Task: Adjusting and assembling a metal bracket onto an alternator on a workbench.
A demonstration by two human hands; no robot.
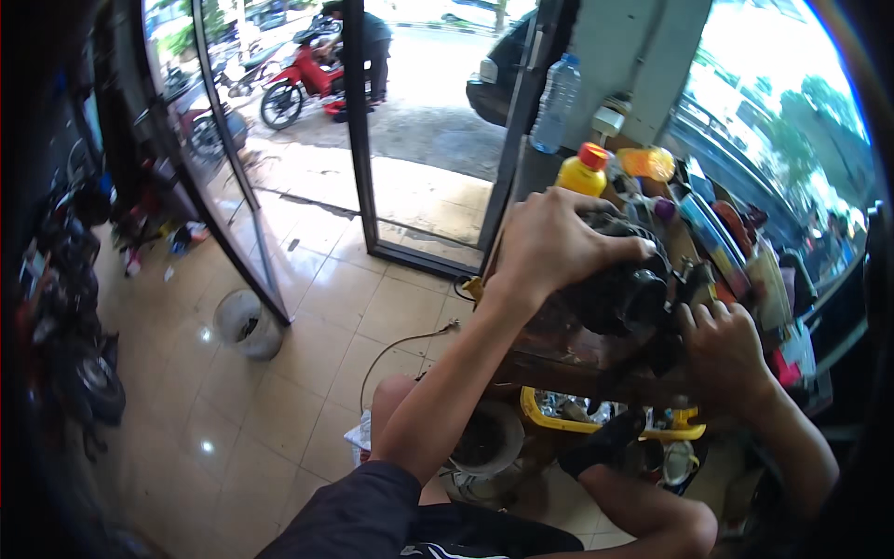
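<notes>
A dark, rounded machine part rests on the brown workbench in front of me; its exact kind does not show. My left hand is wrapped over its top, with the thumb stretched across toward the right. At the part's right side, my right hand is closed, knuckles up. Whatever sits inside those fingers is hidden; a small yellowish piece shows just above them. Behind my left hand stands a yellow bottle with a red cap.
A clear plastic bottle and an orange bottle lie farther back among clutter. Below the bench is a yellow tray of small parts. A bucket stands on the tiles by the glass door. Outside, a person bends over a red motorbike.
</notes>
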